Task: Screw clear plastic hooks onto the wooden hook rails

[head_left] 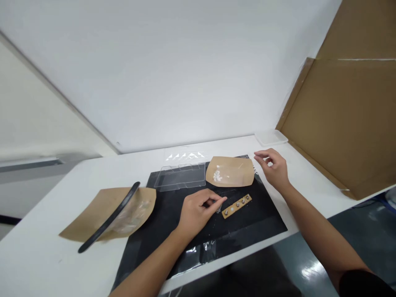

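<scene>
My left hand [199, 210] is over the black mat [173, 214], thumb and forefinger pinched together; what they hold, if anything, I cannot make out. Just right of its fingertips lies a narrow tan strip [236, 206] bearing several small shiny metal pieces and one pale dot. Past the mat's right edge, my right hand [274, 169] is raised with thumb and fingers pinched. Anything between those fingertips is too small to tell. Left of it lies a brown paper pouch [249, 171] with a clear window and small white bits showing at its left end.
A clear plastic tray [181, 178] sits on the mat's far side. At left, a long black curved bar [108, 218] lies across another brown windowed pouch [89, 206]. A translucent shallow container [270, 137] stands at the back right, beside a large cardboard box [346, 115].
</scene>
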{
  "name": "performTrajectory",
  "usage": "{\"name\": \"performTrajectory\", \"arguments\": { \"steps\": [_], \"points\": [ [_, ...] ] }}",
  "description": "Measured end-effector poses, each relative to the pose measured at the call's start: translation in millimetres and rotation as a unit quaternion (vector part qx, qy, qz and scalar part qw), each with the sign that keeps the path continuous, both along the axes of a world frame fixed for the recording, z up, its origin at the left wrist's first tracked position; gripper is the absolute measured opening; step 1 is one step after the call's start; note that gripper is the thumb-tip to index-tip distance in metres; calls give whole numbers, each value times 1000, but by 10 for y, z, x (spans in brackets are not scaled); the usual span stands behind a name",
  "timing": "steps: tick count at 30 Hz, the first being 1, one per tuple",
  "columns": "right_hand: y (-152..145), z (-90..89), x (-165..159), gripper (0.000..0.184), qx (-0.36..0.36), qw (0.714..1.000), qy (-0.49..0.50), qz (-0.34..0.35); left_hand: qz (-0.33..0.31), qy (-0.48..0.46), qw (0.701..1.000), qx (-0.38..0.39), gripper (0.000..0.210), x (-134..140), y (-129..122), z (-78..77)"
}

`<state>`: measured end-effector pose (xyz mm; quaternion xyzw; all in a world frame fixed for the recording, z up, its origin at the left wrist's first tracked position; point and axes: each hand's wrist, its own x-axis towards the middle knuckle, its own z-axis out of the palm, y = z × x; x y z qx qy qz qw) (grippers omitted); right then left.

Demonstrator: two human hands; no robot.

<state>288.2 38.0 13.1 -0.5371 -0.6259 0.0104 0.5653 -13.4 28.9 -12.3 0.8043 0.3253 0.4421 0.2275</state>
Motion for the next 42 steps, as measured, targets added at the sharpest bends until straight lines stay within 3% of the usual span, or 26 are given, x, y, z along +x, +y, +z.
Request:
{"name": "performTrajectory", "arguments": {
  "steps": [5, 13, 18, 22, 26, 32, 42],
  "points": [
    [80, -40, 182, 21, -36, 996, 75, -13, -4, 6, 999, 44, 14, 9, 12, -17],
    [130, -97, 226, 27, -64, 997, 28, 28, 16, 5, 998, 54, 24, 39, 15, 27],
    [141, -109, 209, 25, -67, 997, 2, 49, 23, 103, 993, 56, 19, 128, 314, 226],
    [152, -117, 206, 25, -61, 996, -13, 58, 83, 137, 986, 43, 10, 320, 601, 379],
    [151, -122, 204, 23, -58, 996, -30, 60, 121, 168, 978, 34, 12, 529, 727, 448],
    [113, -94, 173, 21, -53, 996, -51, 59, 158, 195, 967, 41, 16, 640, 797, 418],
    [-50, -79, -64, 17, -66, 989, -87, 102, 126, 257, 956, 62, 28, 517, 752, 292]
  ]
}}
